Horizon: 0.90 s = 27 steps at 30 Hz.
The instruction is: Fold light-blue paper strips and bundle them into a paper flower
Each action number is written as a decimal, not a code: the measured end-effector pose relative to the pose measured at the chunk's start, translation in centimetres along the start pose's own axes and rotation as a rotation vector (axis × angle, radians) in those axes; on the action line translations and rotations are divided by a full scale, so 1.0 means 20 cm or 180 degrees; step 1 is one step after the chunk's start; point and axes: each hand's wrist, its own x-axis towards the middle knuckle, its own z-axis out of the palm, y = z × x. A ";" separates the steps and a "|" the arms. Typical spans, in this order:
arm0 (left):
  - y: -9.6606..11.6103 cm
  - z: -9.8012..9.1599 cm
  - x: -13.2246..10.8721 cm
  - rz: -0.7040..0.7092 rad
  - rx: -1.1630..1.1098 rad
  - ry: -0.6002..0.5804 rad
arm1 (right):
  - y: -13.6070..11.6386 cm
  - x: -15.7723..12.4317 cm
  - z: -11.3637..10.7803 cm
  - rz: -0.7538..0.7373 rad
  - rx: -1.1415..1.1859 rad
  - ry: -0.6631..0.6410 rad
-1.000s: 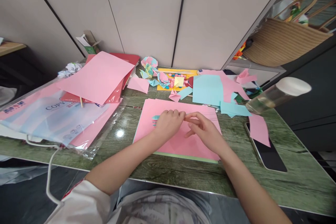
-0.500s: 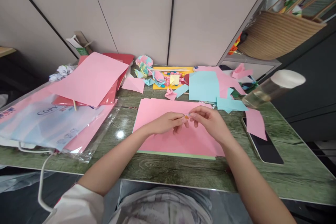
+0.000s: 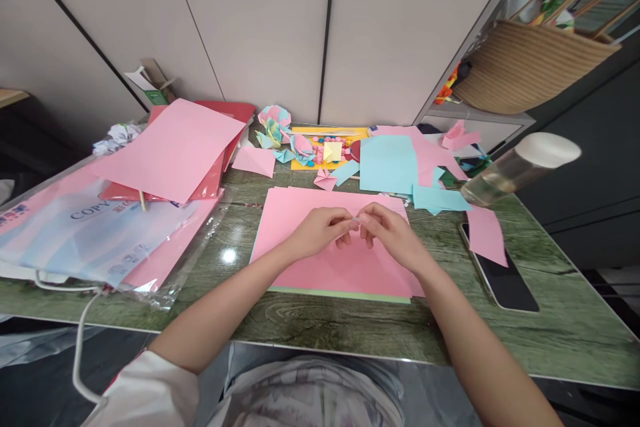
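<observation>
- The left hand (image 3: 323, 232) and right hand (image 3: 393, 230) meet at their fingertips, both pinching a tiny bluish piece (image 3: 355, 219); the fingers mostly hide it.
- That piece is held over a stack of pink paper (image 3: 335, 270), with a green sheet (image 3: 345, 295) showing along its near edge, on the dark green desk (image 3: 290, 327).
- Behind the stack lie a folded pink paper (image 3: 325, 179), a light blue strip (image 3: 347, 173) and a large light blue sheet (image 3: 389, 163).
- Farther back, small pink and blue bits rest on something flat and yellow (image 3: 301, 131), beside crumpled, folded papers (image 3: 275, 125).
- To the right, a pink slip (image 3: 487, 237) partly covers a phone (image 3: 515, 287); near it is a clear bottle (image 3: 505, 177) with a white lid.
- To the left, a loose pink sheet (image 3: 175, 147) overlaps a plastic package (image 3: 95, 233) printed "COPY".
</observation>
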 end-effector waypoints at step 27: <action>0.01 0.01 -0.01 -0.0162 0.0098 0.0170 | 0.02 0.02 0.03 -0.0397 -0.0141 0.0069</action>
